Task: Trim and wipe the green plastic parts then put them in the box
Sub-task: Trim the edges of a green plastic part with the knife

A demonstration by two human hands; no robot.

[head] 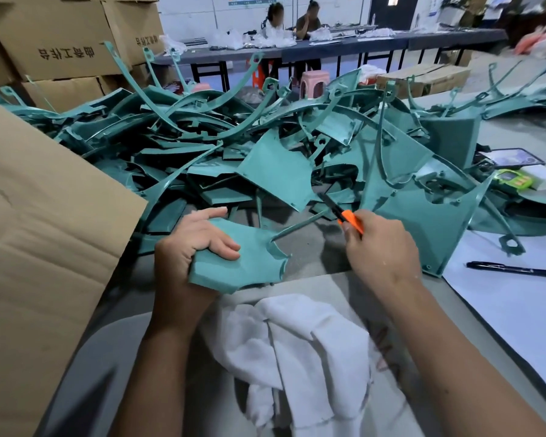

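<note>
Two bare forearms and hands [199, 244], no sleeves, gloves or jewellery visible.

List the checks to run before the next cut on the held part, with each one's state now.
1. Left hand grips the green part firmly: ok.
2. Right hand holds the knife: ok.
3. Blade extended: ok, dark tip shows.
4. Blade on the part's thin stem: cannot tell, it is near but contact is unclear.
5. Left fingers clear of the blade's path: ok, they sit well to the left.
6. Cloth within reach for wiping: ok.
</note>
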